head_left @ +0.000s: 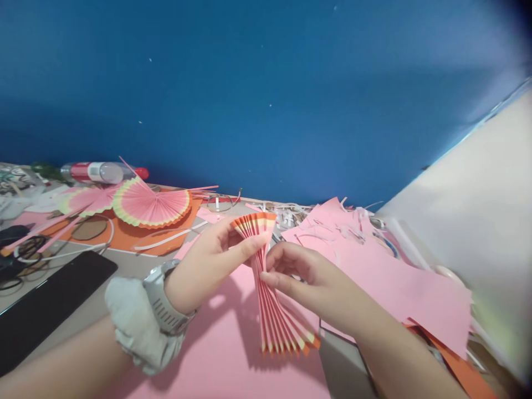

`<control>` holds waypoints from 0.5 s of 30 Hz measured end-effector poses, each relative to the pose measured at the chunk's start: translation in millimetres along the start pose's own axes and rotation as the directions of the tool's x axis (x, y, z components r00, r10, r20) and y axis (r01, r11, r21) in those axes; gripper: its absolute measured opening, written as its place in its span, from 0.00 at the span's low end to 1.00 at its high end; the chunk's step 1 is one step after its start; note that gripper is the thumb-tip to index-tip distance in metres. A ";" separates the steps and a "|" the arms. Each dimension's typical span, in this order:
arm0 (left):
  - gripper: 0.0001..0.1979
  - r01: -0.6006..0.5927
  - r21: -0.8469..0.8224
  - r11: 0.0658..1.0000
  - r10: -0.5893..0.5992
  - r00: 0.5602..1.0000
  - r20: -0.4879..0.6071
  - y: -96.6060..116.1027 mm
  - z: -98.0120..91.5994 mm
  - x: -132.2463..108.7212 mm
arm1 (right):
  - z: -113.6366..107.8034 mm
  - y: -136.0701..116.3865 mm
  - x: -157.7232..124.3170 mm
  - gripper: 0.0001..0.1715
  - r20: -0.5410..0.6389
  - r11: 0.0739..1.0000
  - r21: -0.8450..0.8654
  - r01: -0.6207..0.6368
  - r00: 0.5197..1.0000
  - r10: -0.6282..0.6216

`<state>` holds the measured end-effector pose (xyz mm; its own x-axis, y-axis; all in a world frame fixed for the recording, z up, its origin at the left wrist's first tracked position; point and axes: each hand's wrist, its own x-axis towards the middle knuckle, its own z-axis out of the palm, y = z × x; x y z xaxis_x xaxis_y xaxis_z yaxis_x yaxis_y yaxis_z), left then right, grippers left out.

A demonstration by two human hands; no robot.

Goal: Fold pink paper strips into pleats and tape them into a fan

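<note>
Left hand (208, 266) and right hand (307, 280), fingers clamped, pinch the pleated pink paper fan (270, 288) mid-frame over the desk (83, 310). Pleating looks done; not spread round yet like the finished fans (152, 205) upper left.

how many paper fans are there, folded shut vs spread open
Pleated fan pinched at its middle by left hand and right hand: 1
Spread-open fans lying on the table: 2
Total: 3
</note>
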<state>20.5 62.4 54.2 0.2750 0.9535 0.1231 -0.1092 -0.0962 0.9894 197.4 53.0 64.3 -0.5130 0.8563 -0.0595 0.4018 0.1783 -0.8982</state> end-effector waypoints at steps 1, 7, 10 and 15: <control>0.05 0.003 0.012 1.000 -0.003 1.000 0.012 0.4 0.6 -0.8 | 0.0 -0.1 -0.5 0.10 -0.004 1.000 0.001 0.007 1.000 -0.007; 0.07 0.016 -0.031 0.999 -0.012 0.992 0.123 1.7 9.8 -7.0 | 3.8 1.7 -1.0 0.05 -0.043 0.995 -0.054 0.085 0.995 -0.087; 0.07 -0.024 0.012 1.000 0.023 0.998 0.057 2.4 16.8 -13.1 | 8.0 0.6 -1.6 0.07 -0.102 0.990 -0.117 0.082 0.990 -0.094; 0.08 -0.028 0.147 0.989 0.044 0.994 -0.103 4.3 21.7 -22.4 | 13.4 -6.5 -5.6 0.11 -0.131 0.975 -0.217 0.056 0.988 -0.086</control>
<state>34.6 34.4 57.4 0.1701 0.9727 0.1577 0.0244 -0.1642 0.9861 187.5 40.6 64.6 -0.4419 0.8939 0.0755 0.5274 0.3270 -0.7842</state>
